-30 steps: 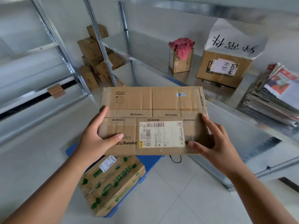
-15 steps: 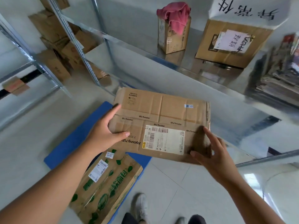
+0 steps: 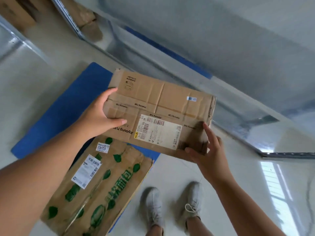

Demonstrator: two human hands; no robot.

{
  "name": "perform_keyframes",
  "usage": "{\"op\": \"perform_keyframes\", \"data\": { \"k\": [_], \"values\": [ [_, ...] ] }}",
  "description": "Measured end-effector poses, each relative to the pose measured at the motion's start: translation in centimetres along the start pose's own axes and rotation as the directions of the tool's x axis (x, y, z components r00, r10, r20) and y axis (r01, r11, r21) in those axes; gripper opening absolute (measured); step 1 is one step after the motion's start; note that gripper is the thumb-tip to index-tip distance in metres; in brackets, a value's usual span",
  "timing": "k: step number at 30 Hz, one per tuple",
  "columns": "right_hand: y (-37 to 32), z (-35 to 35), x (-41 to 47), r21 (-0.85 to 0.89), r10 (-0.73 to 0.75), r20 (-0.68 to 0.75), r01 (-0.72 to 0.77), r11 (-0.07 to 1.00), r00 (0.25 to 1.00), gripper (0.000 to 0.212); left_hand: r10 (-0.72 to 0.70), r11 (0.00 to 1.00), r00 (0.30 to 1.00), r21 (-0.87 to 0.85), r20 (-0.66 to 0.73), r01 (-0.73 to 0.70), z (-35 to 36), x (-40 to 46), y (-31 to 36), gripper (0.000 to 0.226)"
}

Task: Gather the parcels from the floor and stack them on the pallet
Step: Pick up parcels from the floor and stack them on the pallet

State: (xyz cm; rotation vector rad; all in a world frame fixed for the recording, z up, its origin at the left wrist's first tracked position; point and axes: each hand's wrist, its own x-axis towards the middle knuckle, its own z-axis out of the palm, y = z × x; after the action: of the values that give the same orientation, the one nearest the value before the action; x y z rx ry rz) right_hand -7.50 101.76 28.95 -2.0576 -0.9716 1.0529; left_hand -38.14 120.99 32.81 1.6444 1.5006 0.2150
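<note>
- Right now I hold a brown box (image 3: 160, 114) in the air with both hands, above the blue pallet (image 3: 64, 109) on the floor.
- My left hand (image 3: 100, 114) has a closed grip on the box's left end, thumb lying across the top face and fingers wrapped under the edge.
- My right hand (image 3: 207, 150) pinches the near right corner, thumb on the front edge, fingers straighter along the side; I judge it the lighter of the two grips.
- The box's long axis runs left to right between my hands, dipping toward the right, white label (image 3: 158, 132) facing up.
- A box with green print (image 3: 97, 186) already lies on the pallet's near end, just below and to the left of the one I hold.
- The bare blue surface lies ahead and left of it, on my left hand's side, so I judge that hand should lead the lowering.
- To rest flat beside or on the green-printed box, the long axis probably needs turning to match it.
- My shoes (image 3: 172, 205) stand on the floor just beside the pallet's corner.
</note>
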Motion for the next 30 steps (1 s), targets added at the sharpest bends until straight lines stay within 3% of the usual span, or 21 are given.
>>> {"op": "perform_keyframes", "data": {
  "k": [7, 20, 30],
  "values": [
    [6.3, 7.4, 4.3, 0.051, 0.089, 0.035, -0.091, 0.995, 0.995, 0.094, -0.020, 0.993, 1.000, 0.117, 0.012, 0.018, 3.7, 5.7, -6.4, 0.101],
    [10.9, 17.2, 6.0, 0.128, 0.243, 0.054, -0.248, 0.960, 0.968, 0.094, -0.099, 0.946, 0.980, 0.323, 0.174, 0.038, 4.9, 13.1, -10.5, 0.108],
    [12.1, 20.4, 5.5, 0.121, 0.303, 0.072, -0.310, 0.943, 0.950, 0.091, -0.143, 0.942, 0.964, 0.328, 0.223, 0.064, 6.2, 14.6, -13.6, 0.112]
  ]
}}
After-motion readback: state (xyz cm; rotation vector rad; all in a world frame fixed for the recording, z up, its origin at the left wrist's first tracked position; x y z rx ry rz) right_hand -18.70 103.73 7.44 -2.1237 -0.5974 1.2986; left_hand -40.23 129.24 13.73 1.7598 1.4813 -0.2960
